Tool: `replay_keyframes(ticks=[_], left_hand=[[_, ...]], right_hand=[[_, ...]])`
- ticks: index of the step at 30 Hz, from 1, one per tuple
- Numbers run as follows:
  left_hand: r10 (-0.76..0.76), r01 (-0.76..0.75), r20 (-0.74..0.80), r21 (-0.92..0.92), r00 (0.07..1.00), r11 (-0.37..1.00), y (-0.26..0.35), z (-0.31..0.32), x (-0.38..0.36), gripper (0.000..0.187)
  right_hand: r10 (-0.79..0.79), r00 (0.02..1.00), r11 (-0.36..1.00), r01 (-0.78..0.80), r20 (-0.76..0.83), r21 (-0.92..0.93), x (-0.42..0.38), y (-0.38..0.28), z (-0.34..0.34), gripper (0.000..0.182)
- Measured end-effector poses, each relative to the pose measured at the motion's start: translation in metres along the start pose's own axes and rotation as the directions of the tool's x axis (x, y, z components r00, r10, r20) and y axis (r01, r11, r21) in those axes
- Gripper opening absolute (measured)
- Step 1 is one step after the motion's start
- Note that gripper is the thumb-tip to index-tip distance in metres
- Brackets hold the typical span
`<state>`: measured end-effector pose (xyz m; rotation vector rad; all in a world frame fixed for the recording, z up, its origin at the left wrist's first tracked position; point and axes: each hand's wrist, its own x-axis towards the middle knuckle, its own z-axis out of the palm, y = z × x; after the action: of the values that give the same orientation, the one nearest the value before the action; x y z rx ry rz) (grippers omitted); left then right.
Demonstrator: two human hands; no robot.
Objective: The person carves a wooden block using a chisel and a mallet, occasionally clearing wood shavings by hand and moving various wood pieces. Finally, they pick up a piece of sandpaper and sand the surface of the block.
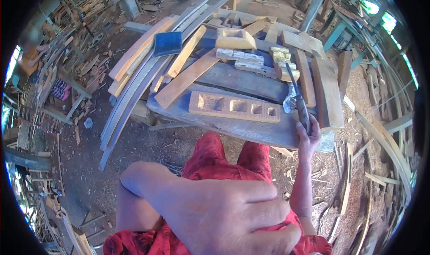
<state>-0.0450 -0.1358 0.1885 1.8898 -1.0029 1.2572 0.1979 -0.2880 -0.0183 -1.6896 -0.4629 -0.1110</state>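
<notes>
My left hand [224, 214] is large and close to the camera, above my lap. Its fingers are curled toward the right with their tips hidden, so anything inside cannot be seen. Near the table's right front corner, my right hand [308, 136] is closed around the dark handle of a long thin tool [302, 109], whose shaft points up and away. Left of that tool lies a wooden block with several square hollows [228, 115] along the table's front edge. Crumpled clear plastic [290, 100] is beside the tool.
The worn wooden table [264, 131] bears rough whitish blocks [242, 56], a hollowed block [233, 38], planks [327, 91] and a blue square object [168, 43]. Long curved strips [134, 98] overhang its left side. Wood scraps litter the floor. At far left a person [30, 60] is partly visible.
</notes>
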Motion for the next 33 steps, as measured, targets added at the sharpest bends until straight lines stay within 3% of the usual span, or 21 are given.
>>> replay_keyframes(ticks=[3, 5, 6, 7, 8, 9, 11, 12, 13, 14, 16, 22, 30, 33], left_hand=[[0.034, -0.030, -0.046, 0.098, 0.998, 0.995, -0.006, 0.005, 0.002, 0.027], [0.335, -0.239, -0.203, 0.386, 0.920, 0.891, -0.023, 0.011, 0.002, 0.026], [-0.424, 0.403, 0.013, 0.283, 0.906, 0.870, 0.024, -0.012, -0.002, 0.018], [-0.423, 0.408, -0.003, 0.271, 0.906, 0.872, 0.015, -0.014, -0.009, 0.019], [-0.303, 0.244, 0.134, 0.337, 0.944, 0.909, -0.006, -0.026, -0.021, 0.029], [-0.567, 0.481, 0.225, 0.341, 0.793, 0.808, -0.020, -0.037, -0.045, 0.044], [-0.724, 0.494, 0.175, 0.623, 0.667, 0.606, -0.055, -0.044, -0.084, 0.063], [-0.817, 0.565, 0.095, 0.677, 0.569, 0.472, -0.067, -0.048, -0.107, 0.066], [-0.864, 0.600, 0.060, 0.696, 0.499, 0.395, -0.077, -0.054, -0.135, 0.071], [-0.859, 0.593, 0.061, 0.698, 0.509, 0.401, -0.082, -0.058, -0.149, 0.071], [-0.912, 0.670, -0.013, 0.683, 0.410, 0.292, -0.089, -0.062, -0.169, 0.078], [-0.898, 0.624, -0.013, 0.724, 0.439, 0.294, -0.102, -0.062, -0.194, 0.085], [-0.875, 0.683, 0.074, 0.594, 0.479, 0.424, -0.121, -0.074, -0.200, 0.081], [-0.860, 0.672, 0.035, 0.608, 0.509, 0.423, -0.120, -0.071, -0.203, 0.080]], right_hand=[[0.033, 0.999, 0.999, -0.035, 0.033, 0.041, -0.001, 0.002, -0.001, 0.042], [0.024, 0.999, 0.999, -0.026, 0.030, 0.048, -0.001, -0.003, 0.000, 0.043], [0.018, 0.999, 0.998, -0.021, 0.042, 0.055, -0.002, -0.007, 0.000, 0.043], [0.044, 0.998, 0.997, -0.047, 0.050, 0.064, -0.003, -0.014, 0.001, 0.044], [0.041, 0.998, 0.997, -0.044, 0.038, 0.068, -0.003, -0.016, 0.001, 0.044], [0.048, 0.998, 0.997, -0.050, 0.039, 0.058, -0.003, -0.017, 0.001, 0.044], [0.061, 0.997, 0.996, -0.063, 0.039, 0.059, -0.002, -0.008, -0.001, 0.045], [0.055, 0.998, 0.996, -0.057, 0.028, 0.065, -0.003, -0.009, -0.002, 0.045], [0.021, 0.999, 1.000, -0.022, 0.028, 0.017, -0.002, -0.011, -0.003, 0.045], [-0.013, 1.000, 0.999, 0.014, 0.029, -0.032, -0.002, -0.013, -0.002, 0.046], [-0.024, 0.999, 1.000, 0.024, 0.023, -0.016, -0.003, -0.014, -0.002, 0.046], [0.016, 0.999, 1.000, -0.016, 0.038, -0.011, -0.003, -0.018, -0.001, 0.043], [-0.025, 1.000, 1.000, 0.025, 0.014, -0.004, -0.003, -0.013, 0.001, 0.043], [-0.026, 0.999, 1.000, 0.026, 0.023, 0.010, -0.003, -0.012, 0.001, 0.042]])
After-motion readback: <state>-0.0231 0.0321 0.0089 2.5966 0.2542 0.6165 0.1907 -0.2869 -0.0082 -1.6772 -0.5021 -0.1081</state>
